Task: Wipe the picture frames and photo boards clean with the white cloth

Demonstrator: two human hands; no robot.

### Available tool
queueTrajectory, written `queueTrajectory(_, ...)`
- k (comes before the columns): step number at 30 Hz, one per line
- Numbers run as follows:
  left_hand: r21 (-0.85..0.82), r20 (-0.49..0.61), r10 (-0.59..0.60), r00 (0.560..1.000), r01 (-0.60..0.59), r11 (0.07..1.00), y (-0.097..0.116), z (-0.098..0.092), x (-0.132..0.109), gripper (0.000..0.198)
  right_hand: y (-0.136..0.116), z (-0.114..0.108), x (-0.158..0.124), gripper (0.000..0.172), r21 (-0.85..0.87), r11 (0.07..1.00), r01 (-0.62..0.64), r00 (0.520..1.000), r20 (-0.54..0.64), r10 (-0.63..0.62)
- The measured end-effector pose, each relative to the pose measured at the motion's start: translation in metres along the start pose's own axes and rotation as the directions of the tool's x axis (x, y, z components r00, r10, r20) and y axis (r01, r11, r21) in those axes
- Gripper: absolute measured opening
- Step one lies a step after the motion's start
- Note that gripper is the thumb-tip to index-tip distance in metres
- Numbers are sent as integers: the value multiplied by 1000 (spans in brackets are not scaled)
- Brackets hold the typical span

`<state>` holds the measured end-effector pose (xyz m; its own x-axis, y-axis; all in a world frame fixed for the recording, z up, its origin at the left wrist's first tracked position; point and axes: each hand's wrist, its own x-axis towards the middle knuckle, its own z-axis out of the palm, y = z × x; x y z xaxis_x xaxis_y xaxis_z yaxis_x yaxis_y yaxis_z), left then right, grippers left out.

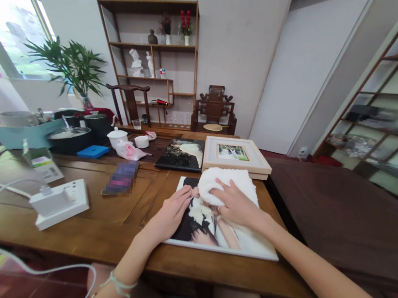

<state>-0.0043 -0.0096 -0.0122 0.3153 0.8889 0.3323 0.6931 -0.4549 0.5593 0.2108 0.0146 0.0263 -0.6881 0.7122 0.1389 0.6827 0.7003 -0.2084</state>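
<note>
A photo panel with a white border lies flat on the wooden table in front of me, showing people in black and white clothes with white flowers. My left hand rests on its left edge, fingers stretched out together and pressing lightly down. On the panel's upper part is a fluffy white towel, bunched at its left side. My right hand presses this towel against the picture, with its fingers bent into the cloth. The panel's top right is covered by the towel.
Behind the panel are a pale wood picture frame and a dark glossy photo panel. To the left stand a white power strip with a cable, a phone-like blurred item, a blue box and a white teapot.
</note>
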Motion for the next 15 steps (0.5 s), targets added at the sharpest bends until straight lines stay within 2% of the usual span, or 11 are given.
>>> queueTrajectory(3,-16,-11,-4,1000,4,1000,0,0,0,41,-4,2,9,55,-64,998,-16,1000,-24,14)
queueTrajectory(5,-16,-3,-1,1000,1,1000,0,0,0,41,-16,2,5,59,-100,995,25,1000,-13,-27)
queueTrajectory(10,-14,4,11,1000,-11,1000,0,-1,1,42,-53,-2,-30,50,-82,985,154,986,80,-148)
queueTrajectory(15,-14,10,-2,1000,2,1000,1,-1,-1,42,-77,-13,-71,52,21,978,209,962,178,-209)
